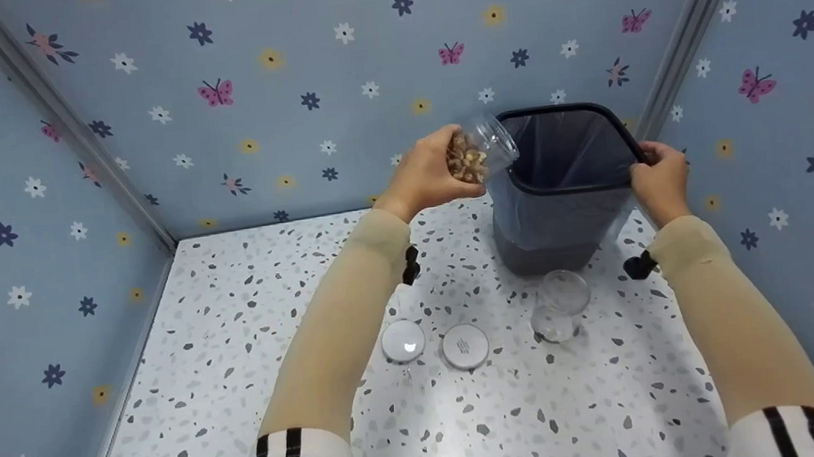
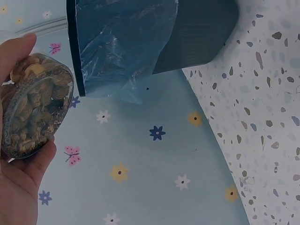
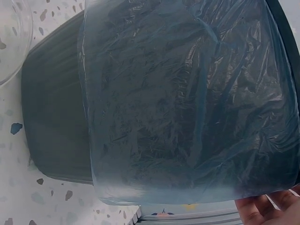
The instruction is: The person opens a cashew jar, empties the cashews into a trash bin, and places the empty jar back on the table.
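Note:
My left hand [image 1: 431, 171] grips a clear jar [image 1: 492, 144] part-filled with shelled walnuts [image 1: 466, 158]. The jar is tipped sideways, its mouth right at the left rim of a dark trash can [image 1: 562, 233]. In the left wrist view the jar's base [image 2: 37, 110] faces the camera, with walnut pieces and crumbs behind it. A thin bluish liner bag [image 3: 187, 108] lines the can and folds down over its outside. On the can's right side, my right hand [image 1: 661, 180] pinches the rim, thumb outside.
Two round white lids [image 1: 403, 341] lie on the speckled table [image 1: 240, 346]. Right of them, in front of the can, is an uncapped clear jar [image 1: 560, 307]. Flower-patterned panels [image 1: 319, 67] enclose the table at the back and both sides.

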